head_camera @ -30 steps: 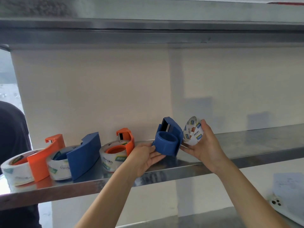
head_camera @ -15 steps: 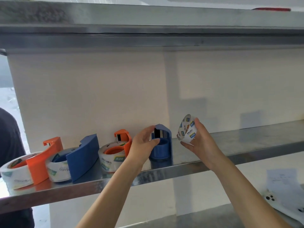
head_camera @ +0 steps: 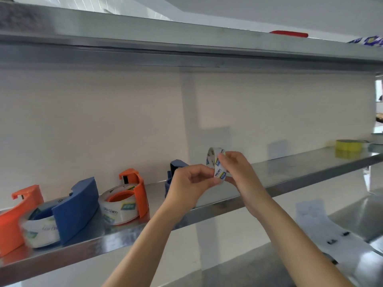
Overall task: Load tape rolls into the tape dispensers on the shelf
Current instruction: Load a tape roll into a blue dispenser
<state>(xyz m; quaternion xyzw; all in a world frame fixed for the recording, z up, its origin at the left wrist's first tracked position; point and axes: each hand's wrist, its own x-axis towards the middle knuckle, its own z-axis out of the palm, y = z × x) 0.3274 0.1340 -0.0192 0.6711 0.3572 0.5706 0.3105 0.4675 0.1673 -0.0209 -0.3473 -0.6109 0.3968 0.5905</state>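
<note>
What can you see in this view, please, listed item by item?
Shelf: one, grey metal, along the wall.
Orange dispenser: one, orange, far left.
Loaded orange dispenser: one, orange, left of centre.
Loaded blue dispenser: one, blue, between those two.
Second blue dispenser: one, blue, centre, partly hidden.
Tape roll: one, white printed, held mid-air.
Yellow item: one, yellow, far right.
Red item: one, red, upper shelf.
Left hand: one, pinches the roll.
Right hand: one, grips the roll.
</note>
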